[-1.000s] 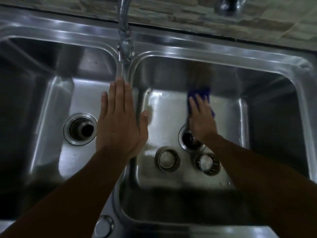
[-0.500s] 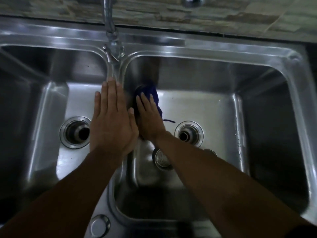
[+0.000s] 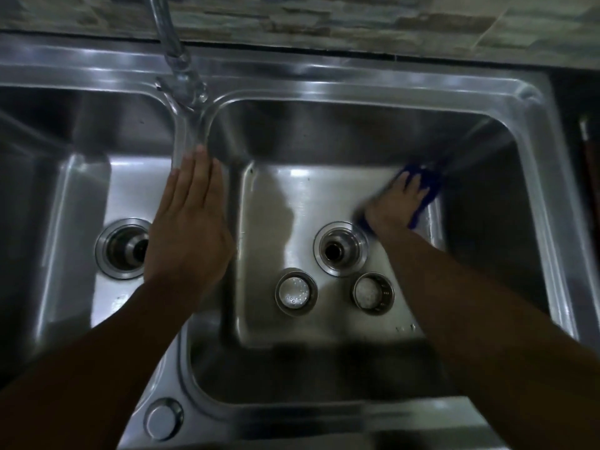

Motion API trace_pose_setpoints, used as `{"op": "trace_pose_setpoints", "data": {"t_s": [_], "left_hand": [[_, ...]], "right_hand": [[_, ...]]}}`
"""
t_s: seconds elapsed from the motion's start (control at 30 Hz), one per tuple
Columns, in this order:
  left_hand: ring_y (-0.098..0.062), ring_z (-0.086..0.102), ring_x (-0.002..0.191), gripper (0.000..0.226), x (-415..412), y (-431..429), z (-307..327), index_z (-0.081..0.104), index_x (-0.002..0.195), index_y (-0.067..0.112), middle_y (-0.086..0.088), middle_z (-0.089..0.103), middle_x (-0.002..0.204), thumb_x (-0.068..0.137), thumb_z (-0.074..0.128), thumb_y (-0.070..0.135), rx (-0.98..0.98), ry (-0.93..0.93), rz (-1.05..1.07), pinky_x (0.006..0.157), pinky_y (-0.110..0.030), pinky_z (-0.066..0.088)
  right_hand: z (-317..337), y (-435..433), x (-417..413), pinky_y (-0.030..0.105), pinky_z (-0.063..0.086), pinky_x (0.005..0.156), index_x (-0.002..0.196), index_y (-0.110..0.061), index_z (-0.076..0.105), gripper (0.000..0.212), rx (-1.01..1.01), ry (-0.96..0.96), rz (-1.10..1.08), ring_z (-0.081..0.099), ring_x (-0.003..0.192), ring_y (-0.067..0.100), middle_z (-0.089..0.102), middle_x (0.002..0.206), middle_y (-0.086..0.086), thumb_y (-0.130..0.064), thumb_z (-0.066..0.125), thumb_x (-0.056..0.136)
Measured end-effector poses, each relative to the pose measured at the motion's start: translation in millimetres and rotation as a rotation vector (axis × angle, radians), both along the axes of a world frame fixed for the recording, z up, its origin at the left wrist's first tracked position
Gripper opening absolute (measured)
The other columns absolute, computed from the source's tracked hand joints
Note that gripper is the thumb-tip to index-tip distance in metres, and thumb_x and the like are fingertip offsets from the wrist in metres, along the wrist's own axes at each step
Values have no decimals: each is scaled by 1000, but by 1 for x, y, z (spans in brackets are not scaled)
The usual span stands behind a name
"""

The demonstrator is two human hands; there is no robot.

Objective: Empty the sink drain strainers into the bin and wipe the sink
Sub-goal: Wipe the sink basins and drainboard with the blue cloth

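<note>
A steel double sink (image 3: 324,79) fills the view. My right hand (image 3: 394,204) presses a blue cloth (image 3: 425,186) flat against the floor of the right basin, at its far right corner. My left hand (image 3: 188,222) lies flat, fingers together, on the divider between the basins. Two steel drain strainers (image 3: 296,292) (image 3: 373,294) stand on the right basin floor, just in front of its uncovered drain hole (image 3: 340,248). The left basin's drain hole (image 3: 121,248) has no strainer in it and is partly hidden by my left hand.
A chrome tap (image 3: 175,53) rises from the back rim above the divider. A round metal cap (image 3: 162,418) sits on the front rim. A tiled wall runs behind the sink. The sink's right rim (image 3: 552,190) borders a dark gap.
My right hand has swept the blue cloth from the left side of the right basin floor across to its far right corner. My left hand has stayed on the divider.
</note>
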State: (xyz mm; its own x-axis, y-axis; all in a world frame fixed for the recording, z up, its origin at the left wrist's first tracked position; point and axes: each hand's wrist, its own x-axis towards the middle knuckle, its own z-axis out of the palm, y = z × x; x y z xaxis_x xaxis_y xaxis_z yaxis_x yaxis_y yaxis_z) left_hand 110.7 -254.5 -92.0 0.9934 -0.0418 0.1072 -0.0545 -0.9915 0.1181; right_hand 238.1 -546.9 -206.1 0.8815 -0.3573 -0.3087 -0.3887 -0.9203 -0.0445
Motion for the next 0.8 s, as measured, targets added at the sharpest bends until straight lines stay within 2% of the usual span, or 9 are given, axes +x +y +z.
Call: {"op": "trace_pose_setpoints", "data": {"t_s": [0.1,0.23,0.27,0.33,0.4,0.5,0.53,0.63,0.8], "left_hand": [[-35,12,153,60,0,-1,0,28,151,-6,-26,17,162,97,24,19,-1,-4,-2,125,-47,13],[-35,14,153,60,0,-2,4,32,150,-4,-26,19,162,96,35,23,-52,-1,6,125,-48,14],[-35,13,153,63,0,-2,5,32,150,-3,-26,18,162,95,37,26,-60,8,1,125,-48,14],[-36,12,153,67,-1,-2,8,31,150,-4,-27,17,162,93,40,31,-61,22,-17,125,-49,13],[-36,11,153,71,-2,-2,10,30,150,-5,-28,16,162,93,35,37,-49,43,-16,125,-51,14],[-35,10,154,73,-1,-2,10,27,152,-5,-26,13,163,93,32,39,-30,64,-2,125,-49,13],[-34,9,154,74,0,-2,9,27,152,-4,-25,13,163,93,34,39,-33,64,4,125,-49,12],[-33,9,154,75,1,-1,8,27,153,-3,-23,12,164,91,35,40,-34,66,17,125,-48,12],[-35,7,154,77,-4,-4,10,22,154,-2,-24,8,164,93,30,44,-9,86,6,125,-51,14]], "right_hand": [[1,70,-4,50,3,124,156,2,12,87,17,6,93,4,152,37,10,165,17,-35,52,89],[-12,139,-51,45,10,125,156,-9,28,82,335,-70,581,4,152,39,14,166,9,-8,58,80],[-12,138,-49,44,12,124,155,-13,31,81,376,-65,696,6,153,37,16,166,7,-6,59,80],[-11,115,-33,42,12,124,156,-19,31,73,331,-30,895,8,154,31,16,166,4,-12,56,87],[-7,74,-21,46,11,124,152,-16,38,62,299,-52,984,17,152,32,25,162,10,-13,50,91],[-1,-6,-17,56,20,122,141,-2,52,57,301,-179,856,33,143,46,39,152,24,-4,50,84],[1,-33,-16,53,16,123,143,-2,49,59,267,-167,782,30,144,47,34,154,25,-5,48,84],[6,-92,-20,44,4,125,155,-9,28,68,136,-14,540,6,152,43,9,165,19,-4,47,90],[5,-107,-90,45,4,125,160,-14,7,82,77,102,422,-8,152,41,-8,167,10,-3,50,91]]}}
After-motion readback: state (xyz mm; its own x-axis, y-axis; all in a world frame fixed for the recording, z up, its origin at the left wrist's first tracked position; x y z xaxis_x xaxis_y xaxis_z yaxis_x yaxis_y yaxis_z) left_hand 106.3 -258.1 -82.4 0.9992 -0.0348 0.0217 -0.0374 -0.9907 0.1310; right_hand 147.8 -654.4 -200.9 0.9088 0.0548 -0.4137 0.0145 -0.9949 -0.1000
